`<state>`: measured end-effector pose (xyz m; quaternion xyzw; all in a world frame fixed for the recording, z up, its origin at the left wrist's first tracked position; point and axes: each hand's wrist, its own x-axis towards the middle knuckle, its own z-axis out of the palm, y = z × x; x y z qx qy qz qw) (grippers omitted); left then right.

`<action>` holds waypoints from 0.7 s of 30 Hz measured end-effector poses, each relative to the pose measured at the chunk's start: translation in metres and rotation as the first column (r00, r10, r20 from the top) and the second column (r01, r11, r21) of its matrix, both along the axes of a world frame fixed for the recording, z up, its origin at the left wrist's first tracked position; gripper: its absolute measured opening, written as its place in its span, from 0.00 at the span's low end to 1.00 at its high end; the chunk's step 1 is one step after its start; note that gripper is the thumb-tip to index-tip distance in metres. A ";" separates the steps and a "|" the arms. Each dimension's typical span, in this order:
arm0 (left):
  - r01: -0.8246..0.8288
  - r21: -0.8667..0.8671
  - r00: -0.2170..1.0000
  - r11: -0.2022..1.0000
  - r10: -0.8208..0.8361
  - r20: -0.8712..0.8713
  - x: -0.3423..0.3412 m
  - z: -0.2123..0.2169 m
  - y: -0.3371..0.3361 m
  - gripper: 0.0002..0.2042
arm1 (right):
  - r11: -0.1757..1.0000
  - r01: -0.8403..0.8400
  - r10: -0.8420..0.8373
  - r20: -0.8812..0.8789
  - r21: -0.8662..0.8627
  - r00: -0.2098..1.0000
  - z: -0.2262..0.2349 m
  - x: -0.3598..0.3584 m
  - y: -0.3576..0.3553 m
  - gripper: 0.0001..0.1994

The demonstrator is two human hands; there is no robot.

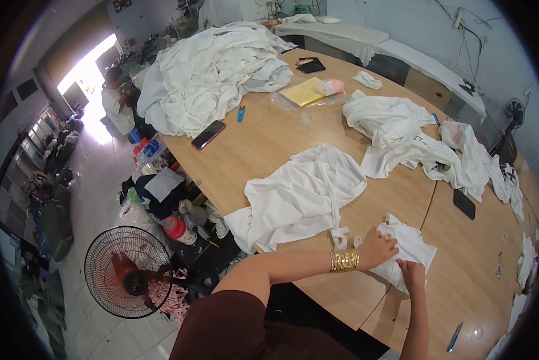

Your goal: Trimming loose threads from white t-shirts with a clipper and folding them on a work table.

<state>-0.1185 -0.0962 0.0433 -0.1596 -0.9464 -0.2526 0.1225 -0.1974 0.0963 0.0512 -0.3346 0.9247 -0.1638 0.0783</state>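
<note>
A small bundle of folded white cloth [414, 241] lies near the front edge of the wooden table. My left hand [377, 249], with gold bangles on its wrist, rests on the cloth's left side with fingers bent into it. At the near right side of the same bundle, my right hand [412, 275] pinches the fabric, its fingertips partly hidden. Just left of my hands, a larger white garment [308, 192] is spread loosely, with a strap-like strip trailing toward my left wrist.
A big heap of white cloth [215, 78] covers the table's far left. More white garments [401, 132] lie at the right. Phones [208, 135] [464, 204], blue snips [241, 113], a yellow pad [305, 92] and a pen [455, 337] are on the table [269, 132]. A fan [128, 272] stands left; a person [118, 105] sits beyond.
</note>
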 end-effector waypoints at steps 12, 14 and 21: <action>0.109 -0.154 0.989 0.982 -0.123 -0.083 0.013 -0.003 0.009 0.22 | 0.996 0.012 -0.047 -0.409 -0.089 0.911 0.021 0.016 0.003 0.12; 0.101 -0.122 0.989 0.987 -0.113 -0.095 0.012 -0.006 0.008 0.21 | 0.996 0.009 -0.042 -0.404 -0.084 0.914 0.036 0.027 0.016 0.12; 0.124 -0.020 0.986 0.992 -0.125 -0.108 0.014 0.007 0.009 0.19 | 0.947 0.308 -0.315 -0.082 -0.095 0.945 -0.010 0.010 0.056 0.19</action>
